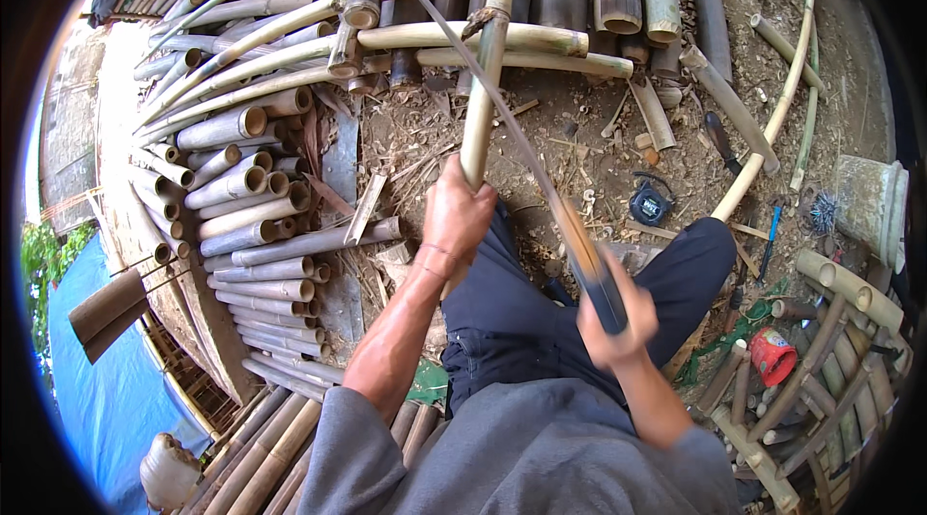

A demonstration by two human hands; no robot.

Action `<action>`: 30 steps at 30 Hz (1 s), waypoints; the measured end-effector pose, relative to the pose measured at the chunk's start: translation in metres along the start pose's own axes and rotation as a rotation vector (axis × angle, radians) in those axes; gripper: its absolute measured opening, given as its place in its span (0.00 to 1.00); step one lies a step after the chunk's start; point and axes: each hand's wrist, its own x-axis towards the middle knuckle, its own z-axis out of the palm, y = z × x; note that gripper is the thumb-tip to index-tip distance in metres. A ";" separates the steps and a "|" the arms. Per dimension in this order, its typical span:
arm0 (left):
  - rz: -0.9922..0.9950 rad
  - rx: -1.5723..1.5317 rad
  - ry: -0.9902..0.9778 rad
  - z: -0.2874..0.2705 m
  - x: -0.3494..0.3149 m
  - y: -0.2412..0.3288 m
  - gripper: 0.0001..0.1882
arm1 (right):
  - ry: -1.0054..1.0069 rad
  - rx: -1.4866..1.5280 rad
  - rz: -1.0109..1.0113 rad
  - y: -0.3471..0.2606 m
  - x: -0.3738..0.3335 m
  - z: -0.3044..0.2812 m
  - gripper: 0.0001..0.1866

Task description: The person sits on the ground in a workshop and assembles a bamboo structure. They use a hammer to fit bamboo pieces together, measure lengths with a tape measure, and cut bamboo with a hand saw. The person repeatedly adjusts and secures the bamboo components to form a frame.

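My left hand [456, 216] is closed around a pale bamboo pole [486, 100] with a dark node, which runs up and away from me. In my right hand [618, 314], blurred by motion, is a long narrow-bladed tool [521, 143], its black handle in my grip and a wood-coloured stretch above it. The thin blade slants up to the left and crosses the pole in this view. Whether it touches the pole, and whether it is a saw or a machete, I cannot make out. Beyond it, several curved bamboo poles [502, 35] lie across the pole's path.
Cut bamboo is stacked at left [256, 196] and behind. On the littered ground lie a tape measure [651, 200], a dark-handled tool [720, 137] and a blue-handled tool [772, 237]. At right are a whitish bucket [862, 206], a red container [772, 357] and bamboo offcuts.
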 end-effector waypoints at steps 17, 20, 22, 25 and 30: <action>0.055 0.000 0.015 0.006 0.001 -0.004 0.19 | 0.052 0.352 0.085 0.005 0.046 0.032 0.31; -0.040 0.030 -0.005 -0.001 0.002 -0.020 0.18 | -0.039 0.075 0.078 -0.013 -0.040 -0.017 0.23; -0.041 -0.021 -0.011 -0.005 -0.003 -0.004 0.17 | -0.060 0.157 0.242 -0.044 -0.059 -0.052 0.23; 0.109 0.072 0.090 0.004 -0.001 -0.028 0.17 | -0.004 0.066 0.031 -0.003 -0.042 -0.011 0.25; -0.016 -0.029 -0.024 0.000 0.007 0.003 0.17 | 0.038 0.338 0.097 0.012 0.051 0.038 0.29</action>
